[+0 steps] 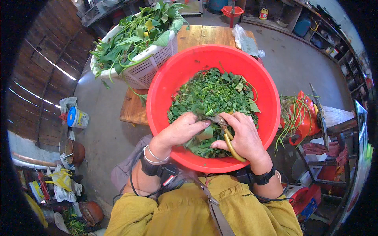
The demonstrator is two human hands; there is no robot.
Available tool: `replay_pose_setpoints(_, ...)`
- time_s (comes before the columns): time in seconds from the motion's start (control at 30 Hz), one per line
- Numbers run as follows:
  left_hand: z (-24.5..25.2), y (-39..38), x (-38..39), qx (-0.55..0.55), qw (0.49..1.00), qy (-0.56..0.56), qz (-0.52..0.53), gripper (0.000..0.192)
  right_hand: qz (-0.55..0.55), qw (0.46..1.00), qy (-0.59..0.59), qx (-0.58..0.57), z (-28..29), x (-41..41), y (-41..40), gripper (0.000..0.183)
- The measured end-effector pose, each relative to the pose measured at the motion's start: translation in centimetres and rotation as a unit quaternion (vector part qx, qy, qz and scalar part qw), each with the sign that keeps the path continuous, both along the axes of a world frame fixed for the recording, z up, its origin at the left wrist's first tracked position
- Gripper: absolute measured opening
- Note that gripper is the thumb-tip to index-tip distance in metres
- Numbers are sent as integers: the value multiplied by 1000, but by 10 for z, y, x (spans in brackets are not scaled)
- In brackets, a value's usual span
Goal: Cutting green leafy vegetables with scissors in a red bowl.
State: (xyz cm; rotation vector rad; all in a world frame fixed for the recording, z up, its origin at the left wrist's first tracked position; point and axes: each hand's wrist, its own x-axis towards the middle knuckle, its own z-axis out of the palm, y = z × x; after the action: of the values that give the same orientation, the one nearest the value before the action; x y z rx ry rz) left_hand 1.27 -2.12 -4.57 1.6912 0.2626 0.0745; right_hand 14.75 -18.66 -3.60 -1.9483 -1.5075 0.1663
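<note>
Over a large red plastic basin (212,51), my right hand (243,135) grips scissors (231,144) with yellowish handles. Their blades point left towards my left hand (183,128), which holds a bunch of leafy greens (205,134). Part of the bunch is hidden behind my fingers, and some of its leaves hang below my hand. Blades and stems meet close to my left fingertips. Chopped green leaves and stems (212,91) cover the bottom of the basin, with a few larger leaves at the right side.
A white plastic basket (150,67) heaped with leafy vines (138,38) stands on a wooden table (135,110) at the upper left. A clear plastic bag (240,34) lies on its far end. To the right are a red plastic bag (305,118), green stems (291,118) and a long blade (320,109).
</note>
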Motion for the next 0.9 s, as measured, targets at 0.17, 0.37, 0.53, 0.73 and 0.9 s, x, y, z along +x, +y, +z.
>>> replay_pose_setpoints(0.17,7,-2,0,-112,992,62,0,28,-4,999,48,-24,2,0,0,62)
replay_pose_setpoints(0.37,2,-3,0,-115,993,-3,35,29,-8,998,58,-28,5,-1,-1,50)
replay_pose_setpoints(0.53,8,-9,4,-131,987,4,93,27,-54,991,121,-8,-1,1,0,42)
replay_pose_setpoints(0.73,5,-1,3,-171,975,-11,142,21,-38,986,160,-25,1,3,2,56)
replay_pose_setpoints(0.9,6,1,1,-148,977,-8,154,20,-10,997,52,-60,-1,3,0,68)
